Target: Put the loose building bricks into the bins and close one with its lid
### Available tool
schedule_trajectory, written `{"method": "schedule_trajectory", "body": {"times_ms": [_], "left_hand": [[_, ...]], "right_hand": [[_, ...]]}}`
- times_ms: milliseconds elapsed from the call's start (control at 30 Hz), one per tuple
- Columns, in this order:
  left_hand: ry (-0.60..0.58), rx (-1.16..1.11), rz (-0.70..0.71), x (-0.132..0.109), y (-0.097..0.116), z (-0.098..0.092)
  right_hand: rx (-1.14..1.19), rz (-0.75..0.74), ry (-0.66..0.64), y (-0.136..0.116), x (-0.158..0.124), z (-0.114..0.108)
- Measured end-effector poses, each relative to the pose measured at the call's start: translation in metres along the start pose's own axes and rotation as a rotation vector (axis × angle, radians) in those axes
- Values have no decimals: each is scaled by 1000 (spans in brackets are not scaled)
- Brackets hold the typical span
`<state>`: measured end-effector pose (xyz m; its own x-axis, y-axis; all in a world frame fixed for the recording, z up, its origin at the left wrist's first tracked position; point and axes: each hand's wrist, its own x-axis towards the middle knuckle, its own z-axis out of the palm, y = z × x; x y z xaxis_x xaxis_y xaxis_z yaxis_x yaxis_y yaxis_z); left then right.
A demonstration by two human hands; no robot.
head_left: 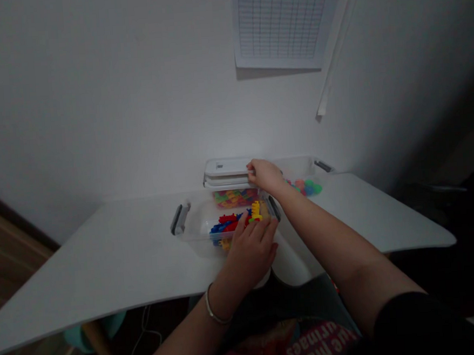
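A clear plastic box (198, 231) with grey end handles stands on the table in front of me, holding red, blue and yellow toy pieces (226, 225). My left hand (254, 246) lies over its front right rim, fingers stretched toward the pieces; whether it touches any is hard to see. Behind it is another clear box (235, 198) full of multicoloured pieces, under a white lid (226, 168). My right hand (264, 175) reaches past the front box and pinches the right end of this lid. The fingers' far side is hidden.
A third clear box (297, 166) with green and pink round pieces (311, 187) stands at the back right. Nearby, a white rounded panel (292, 265) lies at the table's front edge. A printed chart (279, 26) hangs on the wall behind the white table (140, 249).
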<state>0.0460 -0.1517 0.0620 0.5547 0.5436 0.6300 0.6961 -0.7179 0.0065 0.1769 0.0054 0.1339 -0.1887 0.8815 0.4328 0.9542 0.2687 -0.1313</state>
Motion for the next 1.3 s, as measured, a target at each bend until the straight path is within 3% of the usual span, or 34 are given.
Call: {"method": "schedule_trajectory", "body": {"times_ms": [300,400,533,667,833,1033,1167,1300], "left_hand": [[78,-63,101,-9,-13,-4],[201,-39,-13,-14,-26,-12],[537,9,-333,-16,-50,-22],[650,-86,-452,-15,-69,-28],[624,-120,-502,-19,-80,-38],[622,-115,-494,-21,-80,-50],[653,-161,-521,-22,-77,-52],[744,-215,-564,-19,-72,-56]], "right_hand": [[199,-101,174,5,-18,-7],[285,-146,278,5,-36,-13],[345,-197,381,4,-71,-21],[381,-256,357,0,-107,-27],[416,-352,269,-11,-137,-30],[393,-425,265,-10,-147,-35],[326,-447,342,6,-148,-34],[323,-285,522,21,-145,-24]]}}
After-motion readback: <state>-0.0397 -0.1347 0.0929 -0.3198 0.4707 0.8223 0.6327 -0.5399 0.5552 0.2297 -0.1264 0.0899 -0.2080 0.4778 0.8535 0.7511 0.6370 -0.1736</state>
